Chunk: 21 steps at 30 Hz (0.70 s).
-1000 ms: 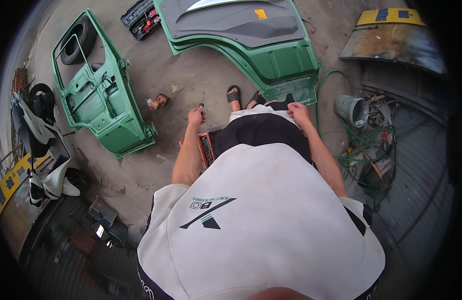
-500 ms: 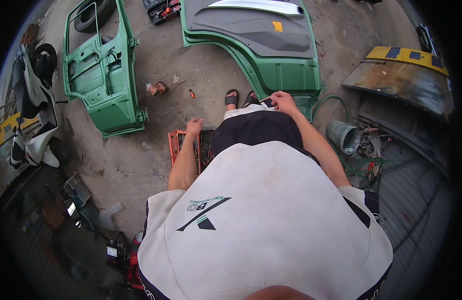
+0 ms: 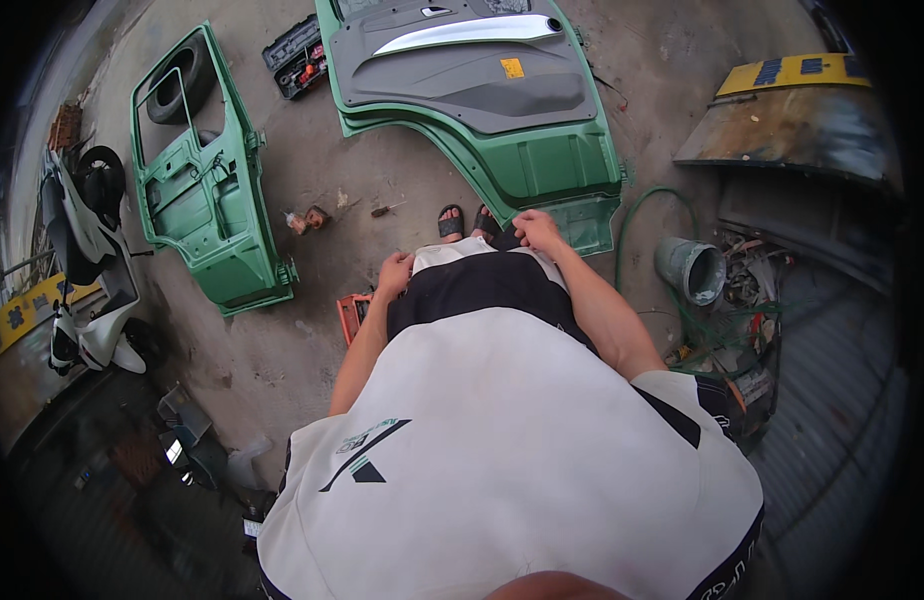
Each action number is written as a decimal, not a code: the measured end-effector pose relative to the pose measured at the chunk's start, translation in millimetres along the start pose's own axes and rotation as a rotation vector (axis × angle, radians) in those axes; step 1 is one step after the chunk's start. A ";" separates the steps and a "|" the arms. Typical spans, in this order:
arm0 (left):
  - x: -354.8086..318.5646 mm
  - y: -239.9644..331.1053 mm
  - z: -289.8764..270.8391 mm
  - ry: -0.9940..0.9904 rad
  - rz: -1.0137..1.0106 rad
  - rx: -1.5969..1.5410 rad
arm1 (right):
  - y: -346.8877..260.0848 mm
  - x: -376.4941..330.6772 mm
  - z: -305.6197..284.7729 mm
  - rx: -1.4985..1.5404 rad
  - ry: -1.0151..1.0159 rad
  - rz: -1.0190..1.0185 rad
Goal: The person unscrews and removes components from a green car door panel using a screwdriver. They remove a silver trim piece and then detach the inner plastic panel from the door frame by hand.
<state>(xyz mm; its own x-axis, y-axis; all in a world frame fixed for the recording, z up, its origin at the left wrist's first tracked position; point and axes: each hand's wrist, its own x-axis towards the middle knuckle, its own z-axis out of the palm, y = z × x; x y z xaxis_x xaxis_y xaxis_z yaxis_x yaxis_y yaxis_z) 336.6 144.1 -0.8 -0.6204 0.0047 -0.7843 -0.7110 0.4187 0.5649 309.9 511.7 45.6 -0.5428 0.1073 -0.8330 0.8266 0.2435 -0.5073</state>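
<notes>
My left hand (image 3: 395, 273) is closed beside the left edge of my black and white shorts (image 3: 482, 280), its fingertips against the cloth. Curled at the right side of the shorts is my right hand (image 3: 538, 229), just in front of the lower corner of a green vehicle door (image 3: 557, 165). What either hand pinches, if anything, is hidden. The door lies with its grey inner panel facing up. Under my left forearm shows part of an orange-red toolbox (image 3: 353, 316). My feet in black sandals (image 3: 450, 222) stand next to the door's curved edge.
A second green door frame (image 3: 207, 200) lies at the left, a tyre (image 3: 179, 80) showing through its window. A screwdriver-like tool (image 3: 384, 211) and a brownish power tool (image 3: 307, 220) lie between. A dark tool case (image 3: 297, 58), scooter (image 3: 92, 260), metal bucket (image 3: 694, 270) and green hose (image 3: 632, 215) surround me.
My left hand has moved from over the toolbox to the edge of the shorts. My right hand stays near the door corner. The view has shifted, and my body covers more of the toolbox.
</notes>
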 end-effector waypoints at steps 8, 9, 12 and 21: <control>12.5 39.1 10.2 -0.017 -0.083 -0.132 | 108.9 18.9 -51.8 0.023 0.114 0.106; 15.4 38.9 14.0 -0.032 -0.087 -0.102 | 121.6 21.2 -52.7 0.074 0.157 0.132; 11.1 16.3 -9.4 0.064 0.120 0.424 | 129.8 22.1 -10.0 0.289 0.066 0.218; 19.6 66.0 3.9 0.215 0.115 0.174 | 181.3 80.1 -47.6 -0.390 0.092 0.040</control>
<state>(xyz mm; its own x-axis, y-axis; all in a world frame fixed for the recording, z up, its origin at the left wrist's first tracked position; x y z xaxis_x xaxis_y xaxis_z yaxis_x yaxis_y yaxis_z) 278.8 175.4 20.0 -0.7625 -0.1236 -0.6350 -0.5762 0.5761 0.5798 409.3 610.3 -102.5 -0.5373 0.2053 -0.8180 0.7382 0.5834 -0.3385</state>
